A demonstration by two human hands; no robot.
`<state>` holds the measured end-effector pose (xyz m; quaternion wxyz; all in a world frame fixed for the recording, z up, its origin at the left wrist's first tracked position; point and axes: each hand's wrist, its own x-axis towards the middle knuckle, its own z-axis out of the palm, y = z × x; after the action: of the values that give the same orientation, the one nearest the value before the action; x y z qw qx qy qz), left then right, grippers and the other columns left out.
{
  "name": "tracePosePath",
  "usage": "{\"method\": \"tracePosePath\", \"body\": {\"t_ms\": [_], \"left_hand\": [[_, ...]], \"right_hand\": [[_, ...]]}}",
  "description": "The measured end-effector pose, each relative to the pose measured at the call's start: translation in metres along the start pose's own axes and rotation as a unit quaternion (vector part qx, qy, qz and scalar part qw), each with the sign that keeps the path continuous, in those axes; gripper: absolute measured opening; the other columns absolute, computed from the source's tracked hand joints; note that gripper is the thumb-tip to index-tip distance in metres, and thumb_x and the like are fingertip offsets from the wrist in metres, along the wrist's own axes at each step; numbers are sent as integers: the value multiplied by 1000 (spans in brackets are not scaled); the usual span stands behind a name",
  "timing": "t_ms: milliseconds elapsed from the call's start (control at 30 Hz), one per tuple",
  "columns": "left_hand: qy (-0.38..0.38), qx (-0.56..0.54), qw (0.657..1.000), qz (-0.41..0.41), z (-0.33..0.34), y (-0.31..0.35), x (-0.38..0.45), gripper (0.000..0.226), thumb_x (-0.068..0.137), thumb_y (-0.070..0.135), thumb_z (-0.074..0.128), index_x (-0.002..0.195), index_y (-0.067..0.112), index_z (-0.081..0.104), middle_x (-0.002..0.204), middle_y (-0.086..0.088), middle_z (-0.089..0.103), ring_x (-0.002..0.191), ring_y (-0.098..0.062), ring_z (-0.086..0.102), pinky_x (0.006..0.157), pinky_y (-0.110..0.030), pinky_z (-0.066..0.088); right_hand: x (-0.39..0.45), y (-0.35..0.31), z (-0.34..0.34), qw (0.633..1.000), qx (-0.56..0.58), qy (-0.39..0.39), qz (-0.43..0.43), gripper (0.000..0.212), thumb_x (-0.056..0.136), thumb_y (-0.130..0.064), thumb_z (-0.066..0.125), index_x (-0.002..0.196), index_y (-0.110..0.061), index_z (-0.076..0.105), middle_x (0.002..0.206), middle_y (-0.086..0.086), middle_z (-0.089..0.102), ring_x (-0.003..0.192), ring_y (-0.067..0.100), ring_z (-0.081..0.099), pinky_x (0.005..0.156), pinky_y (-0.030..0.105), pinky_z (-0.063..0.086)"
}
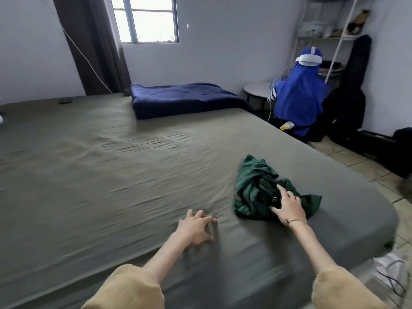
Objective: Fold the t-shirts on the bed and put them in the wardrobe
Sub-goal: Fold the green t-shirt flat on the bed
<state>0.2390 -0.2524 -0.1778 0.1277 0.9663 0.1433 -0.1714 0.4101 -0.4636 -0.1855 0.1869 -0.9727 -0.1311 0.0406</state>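
Flanking bed [111,175]: blue blanket [185,100], seated person [298,94]

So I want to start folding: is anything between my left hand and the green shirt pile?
Nothing visible. The left hand rests on bare bed sheet, and only sheet lies between it and the crumpled green t-shirt, which the right hand already touches.
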Motion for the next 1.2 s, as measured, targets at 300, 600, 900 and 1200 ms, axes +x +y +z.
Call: {"method": "tracePosePath", "body": {"t_ms": [300,600,900,1200], "left_hand": [[15,-27,999,31,4,-7,5,47,93,43,49,139,38,40,142,5,38,132,-25,28,107,-40,31],[176,-651,722,-155,-46,-78,-39,33,102,30,32,93,8,55,70,-5,59,57,-17,56,49,-23,41],[264,-530,742,-316,-15,-199,-92,17,89,4,52,94,-6,65,96,-22,63,100,-33,61,95,-44,47],[220,-321,913,-125,-26,-144,-109,62,80,18,69,137,23,44,135,-9,46,128,-25,39,106,-30,33]], "right_hand": [[-9,-42,11,982,173,33,-72,48,87,-11,62,132,0,48,126,21,54,120,34,45,99,31,31],[-101,-184,39,899,241,-77,-358,46,80,10,58,125,3,53,128,17,54,122,23,46,97,1,20],[-140,-249,69,869,284,-142,-379,55,66,12,51,114,-13,62,119,5,57,116,16,52,103,24,38],[-121,-236,76,959,173,-100,-202,32,81,-19,69,111,-11,62,112,10,66,108,25,58,87,29,42]]}}
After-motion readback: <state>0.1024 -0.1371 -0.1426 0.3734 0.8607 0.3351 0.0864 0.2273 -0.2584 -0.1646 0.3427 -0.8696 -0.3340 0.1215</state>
